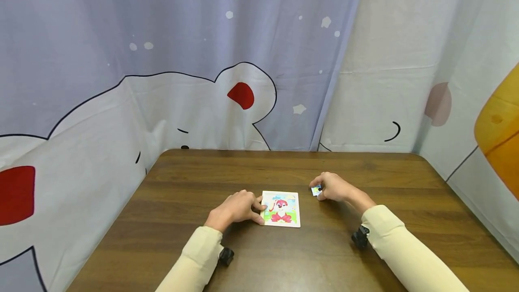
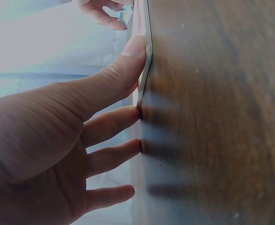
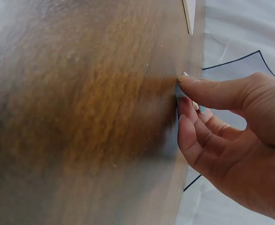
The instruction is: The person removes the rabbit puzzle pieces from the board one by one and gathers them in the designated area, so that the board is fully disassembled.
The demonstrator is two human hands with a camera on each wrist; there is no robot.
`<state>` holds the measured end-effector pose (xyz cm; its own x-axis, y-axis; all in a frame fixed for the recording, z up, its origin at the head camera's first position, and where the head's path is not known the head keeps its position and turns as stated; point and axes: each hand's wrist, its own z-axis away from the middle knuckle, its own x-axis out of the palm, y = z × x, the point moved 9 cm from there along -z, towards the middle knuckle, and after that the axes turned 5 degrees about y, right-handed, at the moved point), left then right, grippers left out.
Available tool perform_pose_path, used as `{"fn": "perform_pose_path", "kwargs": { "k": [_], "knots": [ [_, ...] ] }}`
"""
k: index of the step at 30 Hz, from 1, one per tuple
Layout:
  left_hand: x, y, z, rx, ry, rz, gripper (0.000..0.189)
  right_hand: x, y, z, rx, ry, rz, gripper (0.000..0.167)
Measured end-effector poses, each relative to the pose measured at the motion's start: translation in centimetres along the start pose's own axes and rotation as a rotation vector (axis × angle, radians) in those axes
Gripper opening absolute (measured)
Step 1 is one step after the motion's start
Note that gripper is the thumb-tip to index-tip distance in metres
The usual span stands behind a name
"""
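Note:
A square picture puzzle board (image 1: pixel 280 209), with a pale rim and a red-and-white cartoon animal, lies flat on the table. My left hand (image 1: pixel 239 207) holds its left side, the thumb at the near corner and a fingertip over the rim. In the left wrist view, the other fingers of the left hand (image 2: pixel 57 136) spread along the tabletop. To the right of the board, my right hand (image 1: pixel 333 187) pinches a small blue puzzle piece (image 1: pixel 316 190) between thumb and fingers. The right wrist view shows that right hand (image 3: pixel 231 126) low at the table surface, the piece mostly hidden by its fingers.
The brown wooden table (image 1: pixel 194 170) has rounded far corners. A curtain (image 1: pixel 284 35) printed with cartoon shapes hangs right behind it and along both sides. Black wrist cameras (image 1: pixel 226 256) sit on both cream sleeves (image 1: pixel 409 247).

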<state>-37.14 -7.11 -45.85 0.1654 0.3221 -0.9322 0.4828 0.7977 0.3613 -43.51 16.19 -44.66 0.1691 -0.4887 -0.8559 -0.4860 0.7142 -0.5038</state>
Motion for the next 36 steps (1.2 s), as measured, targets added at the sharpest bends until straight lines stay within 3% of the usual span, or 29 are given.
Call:
{"fn": "perform_pose_path", "kwargs": {
  "k": [6, 26, 36],
  "knots": [
    [-0.05, 0.01, -0.03, 0.003, 0.005, -0.002, 0.051, 0.07, -0.20, 0.06, -0.027, 0.003, 0.032, 0.034],
    [-0.17, 0.11, 0.07, 0.015, 0.012, -0.002, 0.051, 0.72, 0.02, 0.71, 0.001, -0.073, -0.117, 0.034],
    [-0.18, 0.43, 0.19, 0.048, 0.002, -0.066, 0.054, 0.70, -0.07, 0.74, -0.013, -0.069, -0.123, 0.031]
  ]
}}
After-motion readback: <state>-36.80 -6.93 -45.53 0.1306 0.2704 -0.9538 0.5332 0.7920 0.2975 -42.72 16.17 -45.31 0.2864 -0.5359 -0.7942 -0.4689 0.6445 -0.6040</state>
